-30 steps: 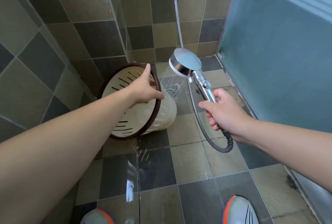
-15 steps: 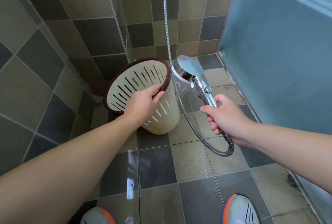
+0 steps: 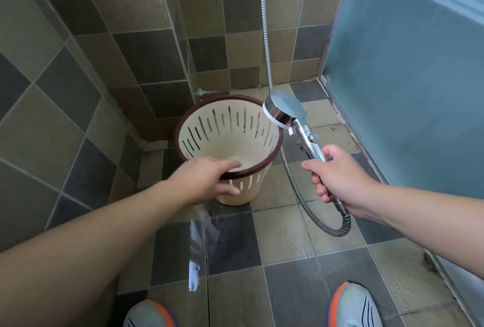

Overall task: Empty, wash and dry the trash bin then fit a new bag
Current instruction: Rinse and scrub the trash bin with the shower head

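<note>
Since a second ago, the trash bin [image 3: 230, 140] has swung from lying tipped on its side to standing nearly upright on the shower floor [image 3: 282, 237], mouth now facing up toward me.

Head view, the only one I have: my left hand [image 3: 207, 181] grips the near edge of the bin's dark brown rim, thumb hooked inside, fingers curled down the cream slotted wall outside. My right hand [image 3: 337, 177] is wrapped around the handle of the shower head [image 3: 284, 110], whose face hangs just beside the rim on the right, tilted toward the bin. I cannot tell whether water is running.

What the next move turns on: the bin's long axis runs close to vertical, leaning slightly away from me, and it sits straight ahead between both hands, in the tiled corner. My left hand already holds it; my right is just beside it, so I judge a small leftward tilt of the spray would rinse the inside.
</note>
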